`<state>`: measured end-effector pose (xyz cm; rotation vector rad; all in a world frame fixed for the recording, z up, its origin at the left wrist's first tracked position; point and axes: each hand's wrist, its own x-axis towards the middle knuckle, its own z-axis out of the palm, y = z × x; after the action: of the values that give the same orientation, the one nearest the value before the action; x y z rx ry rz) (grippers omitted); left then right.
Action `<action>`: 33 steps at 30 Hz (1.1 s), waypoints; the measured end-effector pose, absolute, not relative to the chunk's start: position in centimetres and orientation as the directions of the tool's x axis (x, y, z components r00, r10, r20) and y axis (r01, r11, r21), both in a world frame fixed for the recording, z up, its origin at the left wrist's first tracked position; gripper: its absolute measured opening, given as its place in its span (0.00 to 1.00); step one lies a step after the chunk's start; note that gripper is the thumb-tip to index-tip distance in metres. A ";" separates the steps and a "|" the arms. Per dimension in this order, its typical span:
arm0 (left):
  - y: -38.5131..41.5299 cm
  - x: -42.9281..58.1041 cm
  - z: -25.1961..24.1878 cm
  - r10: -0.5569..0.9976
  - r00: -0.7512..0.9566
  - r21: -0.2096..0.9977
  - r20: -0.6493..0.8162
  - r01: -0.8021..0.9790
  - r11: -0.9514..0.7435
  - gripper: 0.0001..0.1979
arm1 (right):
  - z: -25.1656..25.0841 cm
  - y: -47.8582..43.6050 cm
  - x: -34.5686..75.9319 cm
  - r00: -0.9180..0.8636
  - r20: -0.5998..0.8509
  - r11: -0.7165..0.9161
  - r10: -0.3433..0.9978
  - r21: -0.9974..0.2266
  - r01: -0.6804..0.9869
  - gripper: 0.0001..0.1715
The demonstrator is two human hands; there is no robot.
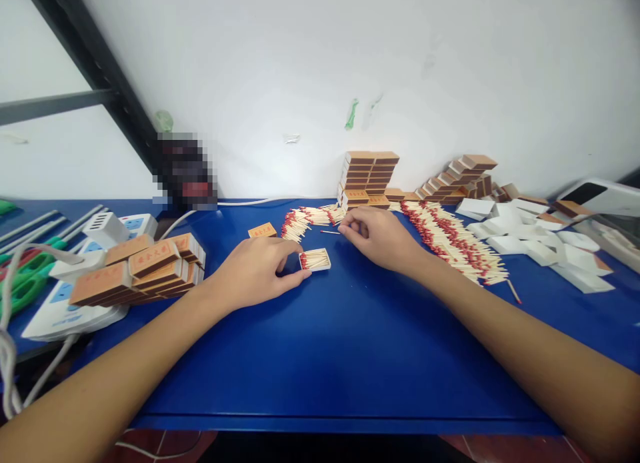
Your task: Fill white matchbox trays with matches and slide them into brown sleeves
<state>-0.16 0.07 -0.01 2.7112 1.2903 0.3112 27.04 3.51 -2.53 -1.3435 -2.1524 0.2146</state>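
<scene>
My left hand (257, 270) rests on the blue table (320, 356) and pinches the left end of a small white matchbox tray (315, 259) filled with red-tipped matches. My right hand (380, 236) lies curled just right of the loose match pile (305, 222), its fingertips pinched near a single match (330, 232) lying on the table. An orange matchbox sleeve (263, 230) lies flat just beyond my left hand.
Filled matchboxes (143, 270) are piled at left on white power strips (65, 310). Stacked boxes (369, 176) stand against the wall. A long heap of matches (453, 240) and empty white trays (540, 243) lie at right. Green scissors (25, 276) sit far left.
</scene>
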 end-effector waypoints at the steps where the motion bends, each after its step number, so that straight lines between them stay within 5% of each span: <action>1: 0.1 -0.2 0.0 0.782 0.609 0.192 0.131 0.758 -0.623 0.19 | -2.3 3.5 27.2 -0.320 0.402 0.486 0.858 -0.434 0.759 0.10; 6: 0.0 -0.1 -0.1 0.790 0.609 0.207 0.077 0.765 -0.610 0.18 | -1.9 2.5 26.5 -0.442 0.386 0.569 0.810 -0.335 0.751 0.10; 9: 0.0 -0.1 0.2 0.807 0.586 0.223 0.074 0.779 -0.586 0.23 | -2.0 1.9 26.1 -0.504 0.330 0.602 0.798 -0.406 0.688 0.10; 12: 0.3 -0.5 0.8 0.827 0.512 0.178 0.233 0.813 -0.554 0.32 | -1.9 1.4 26.1 -0.567 0.269 0.615 0.779 -0.503 0.607 0.20; 16: 1.3 -1.8 0.9 0.810 0.397 -0.027 0.432 0.903 -0.429 0.28 | -1.6 0.9 26.2 -0.648 0.158 0.620 0.745 -0.523 0.585 0.26; 21: 2.5 -3.0 -0.4 0.902 0.383 -0.183 0.198 0.919 -0.350 0.25 | -1.4 1.1 26.2 -0.633 0.142 0.594 0.761 -0.546 0.591 0.14; 24: 2.8 -3.2 -0.7 0.905 0.375 -0.127 0.201 0.926 -0.356 0.19 | -1.2 1.3 26.4 -0.617 0.130 0.561 0.776 -0.590 0.581 0.14; 30: 2.9 -3.0 -0.1 0.887 0.419 0.282 0.195 0.842 -0.460 0.22 | -0.7 2.4 28.0 -0.596 0.040 0.416 0.802 -0.754 0.508 0.26; 33: 2.6 -2.6 0.0 0.845 0.487 0.357 0.220 0.766 -0.534 0.23 | 0.0 2.6 28.8 -0.593 0.054 0.422 0.804 -0.753 0.504 0.27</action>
<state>-2.56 2.62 -0.02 2.5206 1.3874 0.5504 28.78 2.61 -0.04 -1.1136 -2.2735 0.9981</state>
